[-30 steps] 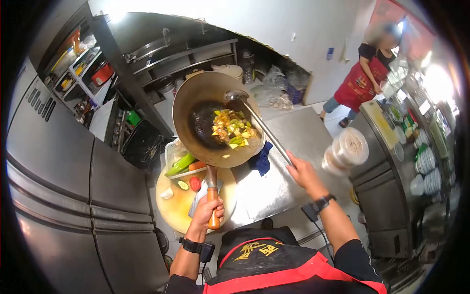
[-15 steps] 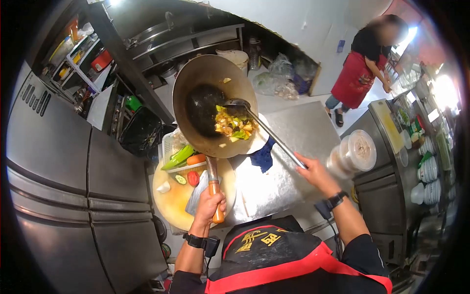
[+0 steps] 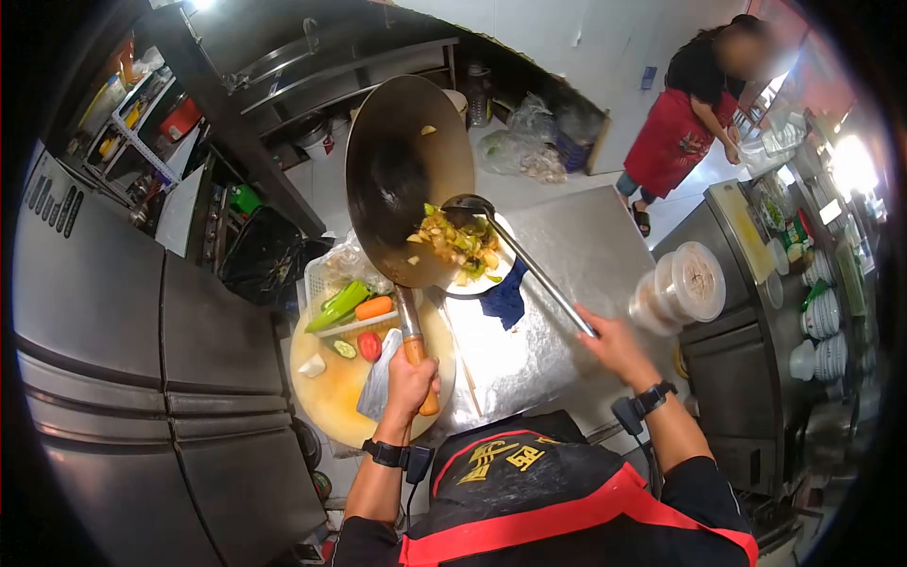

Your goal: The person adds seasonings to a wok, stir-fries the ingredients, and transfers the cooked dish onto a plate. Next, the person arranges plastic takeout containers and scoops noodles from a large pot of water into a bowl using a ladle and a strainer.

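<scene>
Chopping board (image 3: 326,402): Lies at seven o'clock from the wok (image 3: 406,180), carrying a pale chunk (image 3: 312,365), a cucumber slice (image 3: 344,349) and a red vegetable (image 3: 369,345).
Basket (image 3: 310,285): Sits at seven o'clock, holding a green pepper (image 3: 342,304) and a carrot (image 3: 374,307); crowds any lowering on that side.
Cleaver (image 3: 374,392): Lies just past six o'clock on the board, partly hidden from view; calls for care below.
Left hand (image 3: 413,380): Wraps around the wok's wooden handle (image 3: 412,344) at six o'clock.
Wok: Hangs tilted, mouth toward three o'clock; appears heavy, rigid and probably hot, best held by the wood alone.
Chopped food (image 3: 463,246): Gathers at the wok's rim between four and five o'clock, overlapping the plate (image 3: 468,289) in view; looks soft, slick, easily scattered.
Plate: Shows at four o'clock, half covered; likely breakable.
Ladle (image 3: 539,273): Slants toward four o'clock, bowl at the food; seems stiff, best gripped near the end.
Blue cloth (image 3: 505,300): Lies beside the plate at five o'clock.
Right hand (image 3: 616,345): Closes around the ladle's end at four o'clock.
Co-worker (image 3: 685,137): Stands near three o'clock, well apart.
Tubs (image 3: 694,282): Stand stacked between three and four o'clock, near the right arm.
</scene>
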Motion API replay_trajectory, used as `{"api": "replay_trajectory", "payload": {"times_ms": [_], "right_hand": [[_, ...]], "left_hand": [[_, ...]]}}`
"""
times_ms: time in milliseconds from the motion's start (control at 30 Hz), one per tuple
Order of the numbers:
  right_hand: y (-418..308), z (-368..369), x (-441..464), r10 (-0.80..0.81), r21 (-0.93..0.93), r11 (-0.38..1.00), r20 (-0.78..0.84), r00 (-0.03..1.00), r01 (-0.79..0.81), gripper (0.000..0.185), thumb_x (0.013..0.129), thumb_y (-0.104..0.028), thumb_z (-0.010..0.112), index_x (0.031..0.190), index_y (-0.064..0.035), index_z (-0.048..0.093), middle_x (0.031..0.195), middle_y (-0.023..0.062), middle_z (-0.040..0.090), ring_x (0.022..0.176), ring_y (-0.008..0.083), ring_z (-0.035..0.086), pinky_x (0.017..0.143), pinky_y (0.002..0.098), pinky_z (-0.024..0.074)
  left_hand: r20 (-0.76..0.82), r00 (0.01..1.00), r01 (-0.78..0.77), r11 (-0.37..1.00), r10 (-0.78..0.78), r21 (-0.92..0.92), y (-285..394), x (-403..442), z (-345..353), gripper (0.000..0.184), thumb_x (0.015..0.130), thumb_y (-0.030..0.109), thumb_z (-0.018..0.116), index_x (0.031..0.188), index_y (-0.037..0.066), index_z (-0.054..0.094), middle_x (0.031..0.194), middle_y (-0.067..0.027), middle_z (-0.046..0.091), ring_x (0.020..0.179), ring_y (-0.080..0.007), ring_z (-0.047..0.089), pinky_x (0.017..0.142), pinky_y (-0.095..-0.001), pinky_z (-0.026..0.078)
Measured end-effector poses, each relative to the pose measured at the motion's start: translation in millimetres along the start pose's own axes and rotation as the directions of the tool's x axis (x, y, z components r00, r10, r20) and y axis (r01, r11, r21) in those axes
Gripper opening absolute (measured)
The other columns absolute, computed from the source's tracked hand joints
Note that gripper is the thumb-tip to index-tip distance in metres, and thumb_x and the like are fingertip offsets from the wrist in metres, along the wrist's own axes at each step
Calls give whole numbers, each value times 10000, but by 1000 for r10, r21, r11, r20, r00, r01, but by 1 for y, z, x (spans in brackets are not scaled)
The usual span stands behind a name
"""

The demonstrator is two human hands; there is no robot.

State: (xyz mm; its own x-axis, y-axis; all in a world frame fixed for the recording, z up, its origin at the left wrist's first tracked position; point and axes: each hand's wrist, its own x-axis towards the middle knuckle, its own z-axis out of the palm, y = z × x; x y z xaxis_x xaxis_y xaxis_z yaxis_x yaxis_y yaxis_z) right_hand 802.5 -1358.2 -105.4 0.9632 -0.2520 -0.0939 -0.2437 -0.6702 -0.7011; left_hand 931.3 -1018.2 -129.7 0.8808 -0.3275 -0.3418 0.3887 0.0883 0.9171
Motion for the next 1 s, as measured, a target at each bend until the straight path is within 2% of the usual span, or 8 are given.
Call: {"api": "replay_trajectory", "payload": {"times_ms": [33,100,233,300,600,733,900,1000], "right_hand": [[-1,0,-1,0,-1,1000,-1,1000,0,544,864,-222,652,1385,-214,497,663,98,527,580,145,443,594,311,434],[-5,0,-3,81,8,997,14,997,-81,523,843,-228,675,1341,-148,538,1080,202,668,831,258,685,763,321,508],[-1,8,5,90,21,996,25,996,-90,507,850,-214,665,1336,-141,543,1075,209,666,855,278,683,759,327,513],[4,27,17,-299,-1,952,-227,927,307,523,844,-195,663,1349,-151,531,974,175,680,794,300,665,701,366,520],[71,41,-20,-341,-468,849,-129,931,246,561,812,-168,679,1353,-190,531,723,89,559,618,285,592,578,404,508],[72,31,-37,-330,-488,843,-135,934,227,575,812,-155,673,1364,-198,519,716,87,542,600,277,586,563,395,504],[27,49,-13,-396,-300,893,-172,902,335,560,807,-141,674,1347,-201,538,713,80,534,600,276,586,570,395,507],[58,53,-27,-367,-313,902,-189,911,298,559,791,-126,677,1331,-205,556,708,74,537,601,263,591,569,382,510]], "left_hand": [[-15,999,-31,998,32,50,0,4,-2,191,795,-8,560,960,4,463,635,-56,520,434,-145,520,391,-295,437],[-29,997,-62,993,65,100,3,10,-6,195,795,-6,563,961,1,462,635,-58,524,433,-146,526,389,-296,434],[-85,990,-86,961,112,264,17,8,-10,202,800,5,568,973,-10,464,628,-65,534,439,-150,546,382,-298,427],[-75,993,-69,970,88,232,20,2,-11,203,802,4,559,982,-8,466,625,-62,529,432,-151,541,384,-297,427],[-69,990,-101,963,122,249,24,-11,4,216,794,8,560,988,-10,468,613,-51,516,424,-146,533,388,-293,425],[-75,990,-98,957,123,272,29,-8,2,204,793,10,564,972,-8,467,609,-48,516,422,-143,532,390,-291,427],[-55,995,-70,985,79,157,38,-11,8,165,795,-1,566,921,8,460,606,-52,523,417,-139,519,391,-288,428],[-41,996,-75,985,82,157,43,-10,9,162,796,-1,576,899,16,451,609,-56,522,425,-140,515,390,-284,427]]}}
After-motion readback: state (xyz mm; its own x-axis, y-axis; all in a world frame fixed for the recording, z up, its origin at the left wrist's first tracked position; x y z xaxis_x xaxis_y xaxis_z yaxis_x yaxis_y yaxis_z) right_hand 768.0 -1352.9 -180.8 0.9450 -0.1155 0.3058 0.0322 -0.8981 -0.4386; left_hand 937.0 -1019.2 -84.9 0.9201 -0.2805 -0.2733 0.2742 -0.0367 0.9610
